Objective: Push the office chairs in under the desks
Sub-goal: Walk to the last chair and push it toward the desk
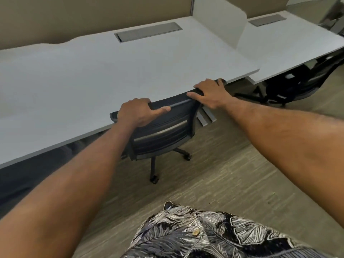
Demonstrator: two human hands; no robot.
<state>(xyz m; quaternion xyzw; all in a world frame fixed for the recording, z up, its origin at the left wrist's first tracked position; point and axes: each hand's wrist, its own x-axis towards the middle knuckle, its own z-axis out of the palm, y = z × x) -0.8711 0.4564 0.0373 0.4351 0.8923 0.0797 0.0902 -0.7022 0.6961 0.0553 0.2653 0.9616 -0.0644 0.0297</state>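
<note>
I have my left hand and right hand both closed over the top edge of the office chair, whose backrest sits against the front edge of the desk, seat apparently tucked beneath, though I can't see it. If I shove harder, the backrest could jam against the edge and pinch my fingers; a caster might snag the carpet.

One camera only, worn on the person's head; it looks forward and steeply down across the white desk; close above both outstretched arms.
</note>
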